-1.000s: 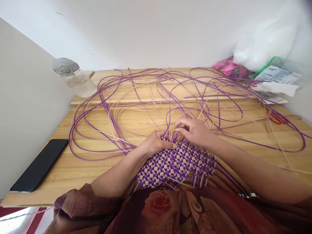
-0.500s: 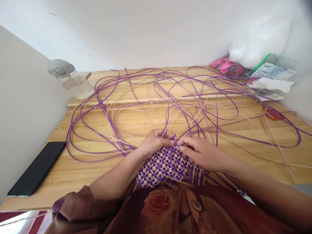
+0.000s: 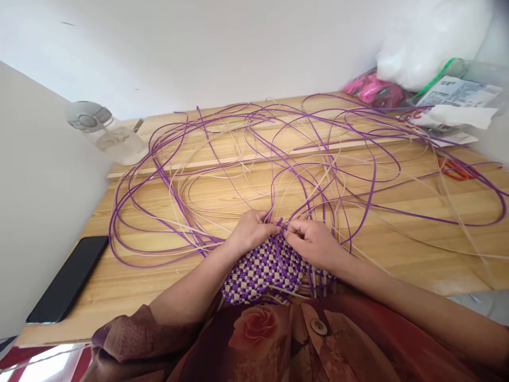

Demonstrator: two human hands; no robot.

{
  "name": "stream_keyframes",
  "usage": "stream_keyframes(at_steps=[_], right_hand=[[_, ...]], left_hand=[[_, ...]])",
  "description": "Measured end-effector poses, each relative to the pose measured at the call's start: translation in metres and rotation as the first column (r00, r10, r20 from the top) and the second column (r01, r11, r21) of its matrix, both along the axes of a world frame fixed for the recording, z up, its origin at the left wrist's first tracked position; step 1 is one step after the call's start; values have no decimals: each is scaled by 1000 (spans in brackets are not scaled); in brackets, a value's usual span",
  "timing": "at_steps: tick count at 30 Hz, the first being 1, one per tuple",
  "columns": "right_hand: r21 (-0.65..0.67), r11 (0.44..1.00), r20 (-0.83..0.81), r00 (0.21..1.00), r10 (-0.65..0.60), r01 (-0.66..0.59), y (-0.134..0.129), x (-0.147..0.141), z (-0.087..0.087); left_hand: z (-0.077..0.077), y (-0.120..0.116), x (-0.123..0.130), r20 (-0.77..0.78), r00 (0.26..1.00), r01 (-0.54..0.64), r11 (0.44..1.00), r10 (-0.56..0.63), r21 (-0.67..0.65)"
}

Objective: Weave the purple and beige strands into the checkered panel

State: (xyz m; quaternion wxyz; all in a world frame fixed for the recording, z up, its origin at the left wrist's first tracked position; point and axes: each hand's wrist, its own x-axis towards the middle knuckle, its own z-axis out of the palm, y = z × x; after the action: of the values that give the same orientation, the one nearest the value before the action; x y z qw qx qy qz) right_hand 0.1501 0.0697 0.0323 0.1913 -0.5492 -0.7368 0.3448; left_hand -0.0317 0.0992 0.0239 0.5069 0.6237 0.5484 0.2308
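Observation:
A purple and cream woven piece with a checked pattern rests at the table's front edge, against my clothing. My left hand is closed on its upper edge, thumb on the near side and fingers behind. Close beside it, my right hand pinches a purple strand at the same edge; its fingertips partly hide the strand. A short purple end sticks up between the hands. Long purple strands and cream strands fan out from the weave in loose loops. More strands hang below the piece, partly covered by my right hand.
A black phone lies at the left. Behind it stands a clear bottle with a grey lid. Orange-handled scissors are at the right under strands. Pink items in plastic and a white bag sit at the back right.
My right hand has shifted slightly left, nearer my left hand, with its fingers drawn closer together. The strands at the right have swung a little. The camera view has tilted slightly.

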Motion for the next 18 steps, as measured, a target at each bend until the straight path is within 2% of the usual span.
stream_keyframes(at_steps=[4, 9, 12, 13, 15, 18], right_hand=[[30, 1000, 2, 1000, 7, -7, -1, 1, 0], [66, 996, -66, 996, 61, -57, -5, 6, -6], [62, 996, -31, 997, 72, -70, -8, 11, -5], [92, 993, 4, 997, 73, -73, -9, 13, -1], [236, 969, 85, 995, 56, -75, -13, 14, 12], [459, 871, 192, 977, 96, -176, -23, 9, 38]], left_hand=[[3, -2, 0, -51, 998, 45, 993, -39, 106], [1, 0, 1, -11, 999, 45, 997, -45, 58], [1, 0, 1, 36, 999, 17, 1000, -17, 5], [2, -1, 1, 81, 997, 6, 1000, -4, -25], [5, -3, 0, 212, 976, -13, 992, 39, -122], [10, -6, -2, 407, 904, -14, 962, 128, -272]])
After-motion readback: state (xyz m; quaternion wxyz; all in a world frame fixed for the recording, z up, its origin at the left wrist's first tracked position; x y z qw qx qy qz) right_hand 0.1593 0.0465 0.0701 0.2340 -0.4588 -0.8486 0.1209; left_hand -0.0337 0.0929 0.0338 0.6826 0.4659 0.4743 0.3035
